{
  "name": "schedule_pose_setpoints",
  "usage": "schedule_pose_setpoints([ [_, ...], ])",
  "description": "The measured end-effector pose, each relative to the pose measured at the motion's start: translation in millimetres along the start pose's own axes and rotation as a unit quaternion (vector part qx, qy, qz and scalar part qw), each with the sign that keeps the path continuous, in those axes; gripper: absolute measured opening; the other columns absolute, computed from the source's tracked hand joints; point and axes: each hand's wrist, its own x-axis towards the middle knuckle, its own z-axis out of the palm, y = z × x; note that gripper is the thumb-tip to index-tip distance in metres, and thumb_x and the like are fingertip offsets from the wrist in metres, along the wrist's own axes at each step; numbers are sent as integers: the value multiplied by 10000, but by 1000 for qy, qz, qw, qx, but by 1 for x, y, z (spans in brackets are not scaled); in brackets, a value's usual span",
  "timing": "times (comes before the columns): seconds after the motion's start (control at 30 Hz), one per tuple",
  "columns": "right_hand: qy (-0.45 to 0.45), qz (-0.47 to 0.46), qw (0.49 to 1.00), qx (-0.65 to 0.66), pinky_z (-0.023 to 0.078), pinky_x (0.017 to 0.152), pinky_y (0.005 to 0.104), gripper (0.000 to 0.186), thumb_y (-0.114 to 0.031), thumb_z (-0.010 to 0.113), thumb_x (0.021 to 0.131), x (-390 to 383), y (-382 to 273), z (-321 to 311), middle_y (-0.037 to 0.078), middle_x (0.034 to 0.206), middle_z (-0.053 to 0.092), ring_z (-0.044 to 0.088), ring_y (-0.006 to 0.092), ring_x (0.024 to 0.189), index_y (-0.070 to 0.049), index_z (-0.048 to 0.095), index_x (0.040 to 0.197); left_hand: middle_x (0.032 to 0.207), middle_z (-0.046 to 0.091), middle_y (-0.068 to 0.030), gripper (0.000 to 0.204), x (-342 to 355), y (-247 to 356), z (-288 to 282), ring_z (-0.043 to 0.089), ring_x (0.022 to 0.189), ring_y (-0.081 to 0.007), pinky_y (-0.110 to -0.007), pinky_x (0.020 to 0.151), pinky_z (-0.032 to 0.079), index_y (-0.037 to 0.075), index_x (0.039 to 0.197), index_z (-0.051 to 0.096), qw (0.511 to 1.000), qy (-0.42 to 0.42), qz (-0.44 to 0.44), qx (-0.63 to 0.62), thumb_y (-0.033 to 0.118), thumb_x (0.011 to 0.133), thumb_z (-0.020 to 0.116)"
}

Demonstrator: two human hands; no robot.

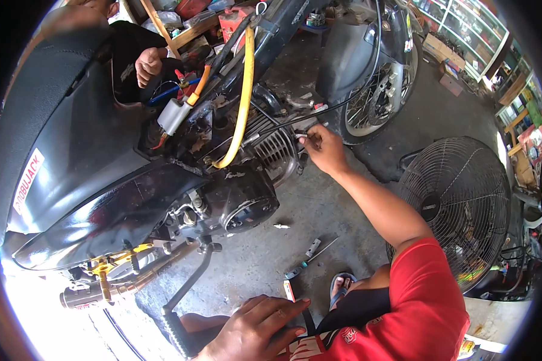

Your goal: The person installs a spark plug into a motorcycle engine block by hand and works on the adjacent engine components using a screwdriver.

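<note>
My right hand (pixel 324 150) reaches to the front of a motorcycle engine (pixel 272 147), beside the finned cylinder. Its thumb and fingers are pinched on something small, mostly hidden by the fingertips. Low in the view, my left hand (pixel 260 325) is held away from the engine with its fingers stretched out, holding nothing. A thick yellow hose (pixel 244 99) bends down to the engine. Behind it, a silver cylindrical part (pixel 174 117) with an orange end sits on the frame. The round black engine cover (pixel 250 213) lies below the cylinder.
Another person's hand (pixel 149 66) is beyond the black seat (pixel 48 78). A large black fan (pixel 454 207) stands at right, near the front wheel (pixel 376 102). On the concrete floor lie a small whitish piece (pixel 281 226) and a screwdriver-like tool (pixel 296 272). The kick lever (pixel 190 280) sticks out.
</note>
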Motion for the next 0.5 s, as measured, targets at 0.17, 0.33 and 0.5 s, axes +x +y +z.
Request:
schedule_pose_setpoints([
  [0.17,-16,4,998,-63,444,563,361,322,-291,718,943,5,0,-1,117,649,627,590,208,572,-18,642,790,1154,681,-133,319,1,0,3,653,1074,-341,-440,906,566,102,1117,730,999,-20,9,36,141,804,778],
  [0.33,-87,224,969,62,428,537,429,582,-480,613,981,10,7,14,158,558,581,599,293,529,-2,613,648,1136,689,-122,355,2,3,1,653,1068,-329,-432,906,564,105,1144,723,1000,-10,-5,16,133,795,779],
  [0.5,41,-39,997,-56,468,575,458,423,-377,691,939,-1,-1,6,178,618,619,610,414,590,-17,628,727,1124,691,-112,387,11,3,1,655,1028,-321,-429,884,560,111,1184,710,1000,-17,8,12,131,802,774],
])
